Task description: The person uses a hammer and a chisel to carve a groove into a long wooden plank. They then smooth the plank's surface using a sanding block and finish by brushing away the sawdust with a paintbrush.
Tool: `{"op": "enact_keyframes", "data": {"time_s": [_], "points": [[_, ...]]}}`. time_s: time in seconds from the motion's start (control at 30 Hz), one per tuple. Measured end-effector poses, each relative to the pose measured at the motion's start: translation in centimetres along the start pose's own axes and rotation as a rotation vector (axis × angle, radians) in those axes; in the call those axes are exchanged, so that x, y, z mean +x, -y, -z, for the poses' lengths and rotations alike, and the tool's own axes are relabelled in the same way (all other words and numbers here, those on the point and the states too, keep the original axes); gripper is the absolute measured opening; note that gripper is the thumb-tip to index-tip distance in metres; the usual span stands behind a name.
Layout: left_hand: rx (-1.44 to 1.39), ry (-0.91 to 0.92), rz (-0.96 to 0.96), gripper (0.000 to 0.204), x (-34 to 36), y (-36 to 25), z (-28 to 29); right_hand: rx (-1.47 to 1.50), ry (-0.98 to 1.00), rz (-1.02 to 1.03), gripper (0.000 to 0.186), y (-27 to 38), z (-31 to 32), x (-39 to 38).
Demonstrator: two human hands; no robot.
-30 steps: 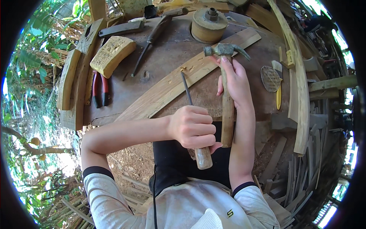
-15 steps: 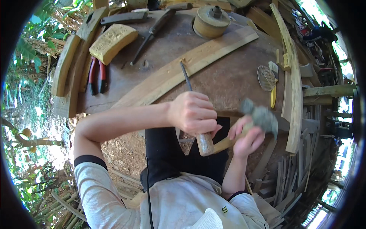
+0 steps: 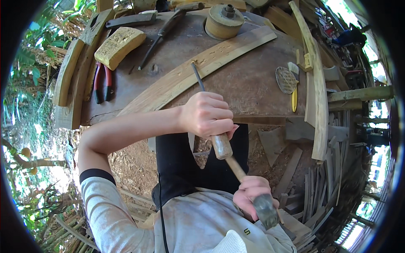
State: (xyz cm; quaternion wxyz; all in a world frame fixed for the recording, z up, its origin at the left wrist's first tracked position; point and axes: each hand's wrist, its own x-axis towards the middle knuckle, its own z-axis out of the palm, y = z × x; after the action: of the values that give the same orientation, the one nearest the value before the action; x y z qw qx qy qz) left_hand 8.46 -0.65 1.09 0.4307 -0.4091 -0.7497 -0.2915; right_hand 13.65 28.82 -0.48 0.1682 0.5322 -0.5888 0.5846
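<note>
My left hand (image 3: 207, 116) is closed around a chisel, whose wooden handle (image 3: 221, 147) sticks out below the fist. Its thin metal blade (image 3: 197, 78) slants up to a small cut in a long, pale wooden board (image 3: 168, 84), and the tip touches the wood there. Lower down, my right hand (image 3: 253, 194) grips a hammer near its head. The worn grey hammer head (image 3: 265, 211) lies close against my shirt, and the wooden shaft (image 3: 235, 168) points up toward the chisel handle's end.
On the brown bench (image 3: 244, 92) lie red-handled pliers (image 3: 102, 86), a yellowish wood block (image 3: 120, 46), a dark pointed tool (image 3: 162, 33), and a yellow-handled brush (image 3: 294, 97). A round wooden piece with a bolt (image 3: 224, 23) stands at the back. Long wood strips (image 3: 318, 105) line the right side.
My right hand has swung the hammer down toward my body, away from the chisel's handle end. The left hand keeps its grip, with the chisel tip on the board.
</note>
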Motion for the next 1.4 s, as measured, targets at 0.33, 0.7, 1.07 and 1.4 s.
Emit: {"op": "enact_keyframes", "data": {"time_s": [0.33, 0.7, 1.07, 1.4], "points": [[0.018, -0.043, 0.043, 0.038, -0.1, -0.2, -0.3, -0.260, -0.031, 0.029, 0.044, -1.7, -2.1, -0.9], [0.030, -0.026, 0.102, 0.035, -0.1, -0.4, 0.1, -0.182, 0.174, 0.004, 0.026, -1.1, -0.6, -1.0], [0.067, -0.068, 0.155, 0.037, 0.1, -0.3, -0.3, -0.288, 0.190, -0.174, 0.035, -2.4, -2.4, -1.3], [0.066, -0.061, 0.155, 0.037, -0.1, -0.2, -0.6, -0.398, -0.167, 0.138, 0.038, -2.8, -2.7, -1.1]]}}
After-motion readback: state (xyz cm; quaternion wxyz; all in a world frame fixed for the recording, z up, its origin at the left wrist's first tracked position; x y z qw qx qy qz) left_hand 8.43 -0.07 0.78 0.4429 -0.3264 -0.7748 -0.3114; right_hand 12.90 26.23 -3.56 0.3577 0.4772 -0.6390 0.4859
